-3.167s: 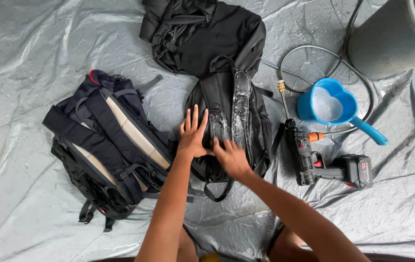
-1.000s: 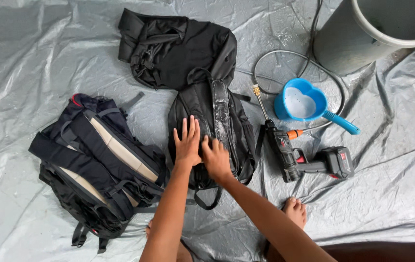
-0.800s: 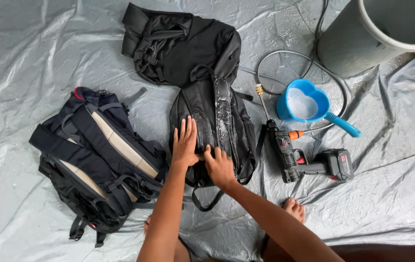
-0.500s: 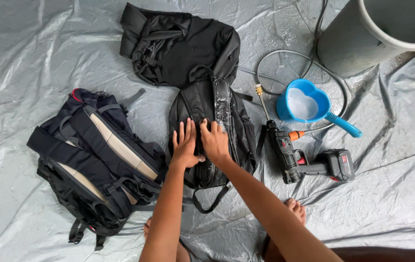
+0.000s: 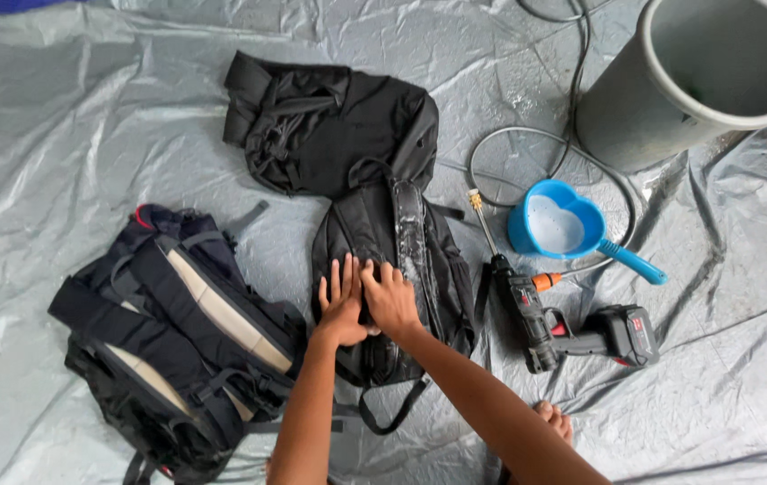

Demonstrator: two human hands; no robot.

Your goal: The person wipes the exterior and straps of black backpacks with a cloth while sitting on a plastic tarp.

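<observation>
Grey tarp (image 5: 69, 135): our left hand (image 5: 340, 301) and right hand (image 5: 390, 296), fingers spread flat on the wet bag (image 5: 374, 224); palms might slip toward the sprayer (image 5: 527, 314) beside it.

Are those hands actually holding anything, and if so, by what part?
Nothing is gripped. The left hand and right hand lie side by side, palms down, fingers spread flat, on the lower middle of the black backpack.

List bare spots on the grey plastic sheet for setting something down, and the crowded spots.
Free: the grey plastic sheet left of the black garment and above the navy backpack; also the lower right below the cordless spray gun. Crowded: between the wet black backpack, blue heart-shaped scoop, hose and grey bucket.
</observation>
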